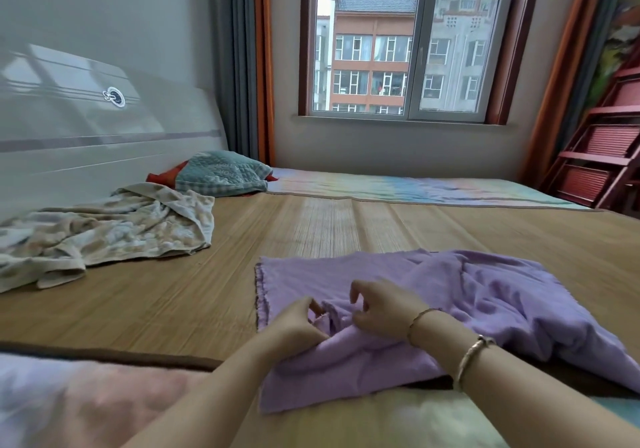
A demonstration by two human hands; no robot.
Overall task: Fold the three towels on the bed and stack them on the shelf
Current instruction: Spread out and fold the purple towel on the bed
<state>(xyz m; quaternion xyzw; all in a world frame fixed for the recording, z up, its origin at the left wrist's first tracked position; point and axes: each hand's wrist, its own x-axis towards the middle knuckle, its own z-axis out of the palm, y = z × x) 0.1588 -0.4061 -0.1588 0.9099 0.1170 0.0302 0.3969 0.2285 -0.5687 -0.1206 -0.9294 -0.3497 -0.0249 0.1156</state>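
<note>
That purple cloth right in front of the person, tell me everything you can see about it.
The purple towel is soft, fuzzy lilac cloth, unfolded and rumpled, lying on the woven bamboo mat near the bed's near edge. Its far-left part lies fairly flat with a straight, slightly frayed edge; the right side is bunched in folds. The left hand and right hand meet at its middle, each pinching up a ridge of the fabric. Its near edge overlaps the bedding at the mat's border.

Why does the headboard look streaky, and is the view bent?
Head view: the headboard carries glare reflected from the window; wide-angle bending curves the window frame and tilts the red shelf; the purple towel under both hands is evenly daylit and fairly sharp.
</note>
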